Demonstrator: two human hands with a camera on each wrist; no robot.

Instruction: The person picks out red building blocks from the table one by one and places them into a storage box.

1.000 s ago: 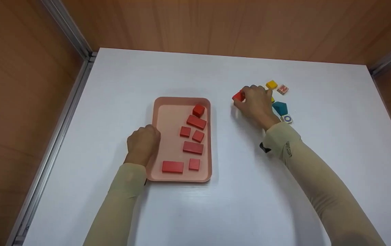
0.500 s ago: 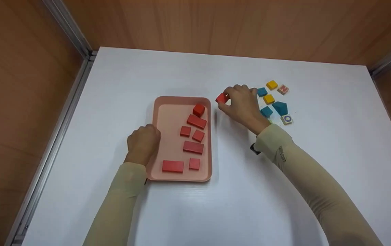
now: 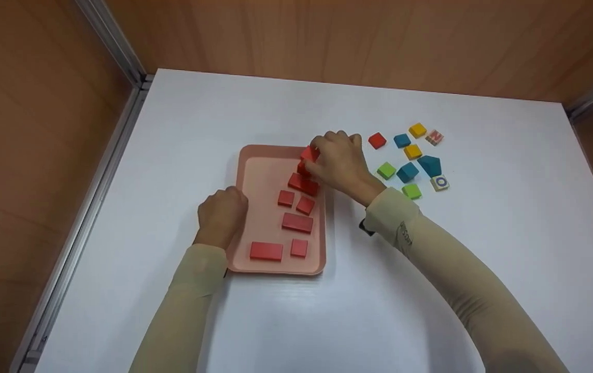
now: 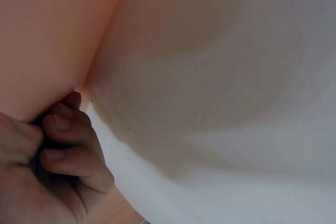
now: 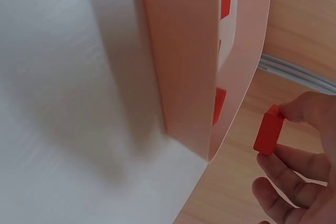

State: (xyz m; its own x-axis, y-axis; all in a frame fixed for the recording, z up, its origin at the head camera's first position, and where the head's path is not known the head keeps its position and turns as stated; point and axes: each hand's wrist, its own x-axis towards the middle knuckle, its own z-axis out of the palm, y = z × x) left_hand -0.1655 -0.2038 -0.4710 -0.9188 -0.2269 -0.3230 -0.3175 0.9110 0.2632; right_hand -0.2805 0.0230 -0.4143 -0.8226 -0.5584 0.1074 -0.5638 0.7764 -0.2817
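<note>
My right hand (image 3: pixel 342 161) pinches a small red block (image 5: pixel 269 130) between thumb and fingertips, over the far right corner of a shallow pink tray (image 3: pixel 260 181). The right wrist view shows that block held up above the tray's wall (image 5: pixel 186 51). Several red blocks (image 3: pixel 297 222), some square and some oblong, lie inside the tray, mostly along its right side. At the tray's left side my left hand (image 3: pixel 222 212) grips the rim with curled fingers. In the left wrist view, the curled fingers (image 4: pixel 79 135) sit against the pink wall.
Right of the tray, on the white table (image 3: pixel 296 321), lie a red block (image 3: pixel 377 140), teal blocks (image 3: pixel 408 172), yellow blocks (image 3: pixel 418 130), green blocks (image 3: pixel 386 171) and two letter blocks (image 3: pixel 439 183). A wood panel (image 3: pixel 327 41) stands behind.
My right hand has carried the red block leftward from beside the loose blocks to above the tray, uncovering the blocks it hid. My left hand stays at the tray's rim.
</note>
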